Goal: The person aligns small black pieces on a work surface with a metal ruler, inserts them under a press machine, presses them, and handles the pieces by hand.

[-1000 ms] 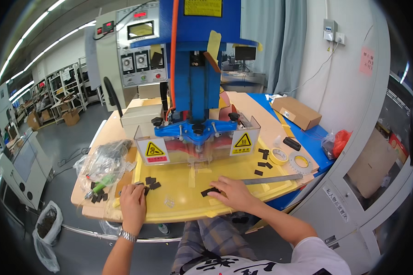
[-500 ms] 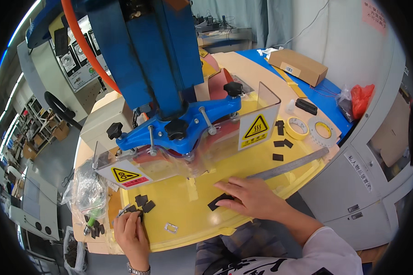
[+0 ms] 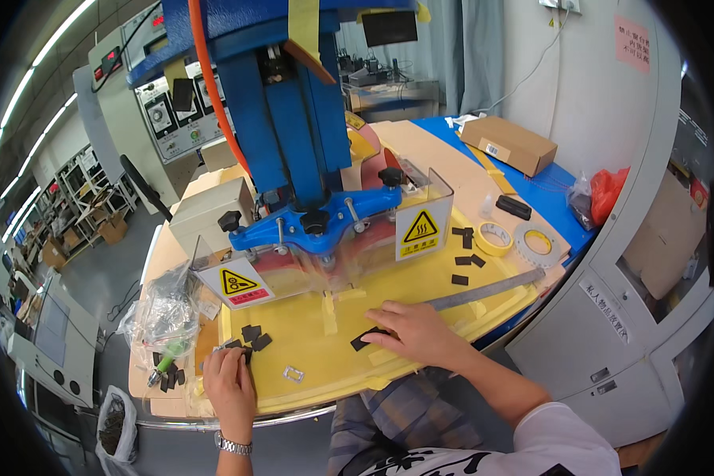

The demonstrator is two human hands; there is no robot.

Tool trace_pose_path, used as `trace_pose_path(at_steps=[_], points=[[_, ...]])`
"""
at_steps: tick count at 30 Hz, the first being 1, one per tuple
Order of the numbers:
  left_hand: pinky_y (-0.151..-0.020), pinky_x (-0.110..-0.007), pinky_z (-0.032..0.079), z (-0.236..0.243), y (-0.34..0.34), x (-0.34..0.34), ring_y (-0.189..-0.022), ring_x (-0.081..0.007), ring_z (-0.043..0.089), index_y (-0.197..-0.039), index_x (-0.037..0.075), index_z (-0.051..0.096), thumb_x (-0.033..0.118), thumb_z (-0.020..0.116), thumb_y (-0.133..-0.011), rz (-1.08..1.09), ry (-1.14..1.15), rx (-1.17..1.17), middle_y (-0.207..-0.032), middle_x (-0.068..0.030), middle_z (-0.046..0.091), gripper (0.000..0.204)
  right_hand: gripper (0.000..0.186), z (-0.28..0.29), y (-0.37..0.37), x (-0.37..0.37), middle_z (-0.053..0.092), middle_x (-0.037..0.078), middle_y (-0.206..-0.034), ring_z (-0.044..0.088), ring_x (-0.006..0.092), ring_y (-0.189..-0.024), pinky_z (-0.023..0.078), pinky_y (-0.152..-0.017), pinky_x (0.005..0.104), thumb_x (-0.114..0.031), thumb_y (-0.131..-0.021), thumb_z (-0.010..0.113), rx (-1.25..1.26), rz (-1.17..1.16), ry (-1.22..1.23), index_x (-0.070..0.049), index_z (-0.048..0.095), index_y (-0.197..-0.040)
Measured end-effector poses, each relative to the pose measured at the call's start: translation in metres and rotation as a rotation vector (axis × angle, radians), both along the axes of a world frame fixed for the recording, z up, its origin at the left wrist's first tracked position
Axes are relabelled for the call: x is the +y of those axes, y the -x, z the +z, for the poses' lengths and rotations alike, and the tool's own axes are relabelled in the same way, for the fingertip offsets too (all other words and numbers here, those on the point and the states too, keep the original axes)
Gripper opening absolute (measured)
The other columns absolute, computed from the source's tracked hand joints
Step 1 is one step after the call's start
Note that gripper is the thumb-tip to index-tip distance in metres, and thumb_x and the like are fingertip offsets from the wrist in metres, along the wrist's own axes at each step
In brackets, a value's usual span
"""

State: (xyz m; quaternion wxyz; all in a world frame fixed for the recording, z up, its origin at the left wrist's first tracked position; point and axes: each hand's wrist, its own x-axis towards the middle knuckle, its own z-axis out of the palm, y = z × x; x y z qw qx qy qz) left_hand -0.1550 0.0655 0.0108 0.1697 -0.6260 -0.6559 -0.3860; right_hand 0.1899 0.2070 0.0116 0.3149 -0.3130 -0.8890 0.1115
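Note:
My left hand (image 3: 228, 379) is at the left of the yellow work surface (image 3: 309, 394), fingers curled together over small black and silvery items; what it grips is hidden. Loose black rectangles (image 3: 261, 342) lie beyond it. My right hand (image 3: 411, 337) rests palm down with fingers apart, thumb and fingertips touching a black rectangular piece (image 3: 359, 342). A steel ruler (image 3: 488, 292) extends rightward beside it. A small metal frame (image 3: 294, 373) lies between my hands. Beyond them stands a blue press head (image 3: 313, 234) behind a transparent guard with warning signs (image 3: 420, 232).
A plastic bag (image 3: 159, 309) and green-handled tool (image 3: 165, 365) sit at left. Black pieces (image 3: 459, 280), tape rolls (image 3: 493, 238), a dark oblong object (image 3: 512, 208), a cardboard box (image 3: 508, 144) and red bag (image 3: 610, 190) are at right. A grey cabinet (image 3: 587, 365) borders the table.
The viewpoint swung closer over the press and has tilted partly back up since half a second ago. My hands stay on nearly the same spots of the table.

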Motion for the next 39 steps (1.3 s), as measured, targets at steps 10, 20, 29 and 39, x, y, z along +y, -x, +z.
trace_pose_path(at_steps=[10,20,29,39], points=[[-0.092,-0.048,0.054,-0.003,-0.003,0.0,-0.103,-0.0386,0.067,-0.111,-0.002,0.074,-0.004,0.072,-0.102,0.045,0.029,-0.028,-0.107,-0.0171,0.071,0.009,0.048,-0.009,-0.003,0.001,0.076,0.013,-0.112,0.077,0.0351,-0.093,0.062,-0.083,0.0447,-0.043,-0.106,0.081,0.037,0.004,-0.04,-0.003,0.079,-0.132],[-0.09,-0.049,0.053,-0.003,-0.002,-0.001,-0.101,-0.0392,0.067,-0.112,-0.002,0.077,-0.005,0.074,-0.099,0.053,0.028,-0.021,-0.109,-0.0173,0.074,0.013,0.043,-0.005,-0.002,-0.003,0.076,0.011,-0.113,0.077,0.0342,-0.096,0.062,-0.085,0.0457,-0.037,-0.106,0.081,0.047,-0.031,-0.042,-0.004,0.078,-0.133],[-0.09,-0.049,0.054,0.001,-0.003,-0.002,-0.102,-0.0383,0.067,-0.111,-0.001,0.078,-0.002,0.075,-0.1,0.018,0.004,-0.014,-0.107,-0.0155,0.074,0.012,0.067,-0.013,0.009,0.018,0.061,0.024,-0.158,0.054,0.047,-0.146,0.046,-0.122,0.0549,-0.042,-0.109,0.074,-0.117,0.036,-0.265,0.004,0.06,-0.155],[-0.09,-0.05,0.053,0.0,0.001,-0.001,-0.102,-0.0384,0.067,-0.111,0.0,0.078,-0.002,0.076,-0.099,-0.015,-0.001,-0.014,-0.106,-0.0153,0.072,0.012,0.077,-0.023,0.031,0.058,0.058,0.028,-0.165,0.049,0.0495,-0.155,0.031,-0.131,0.0621,-0.055,-0.119,0.054,-0.247,0.046,-0.147,0.005,0.05,-0.167]])
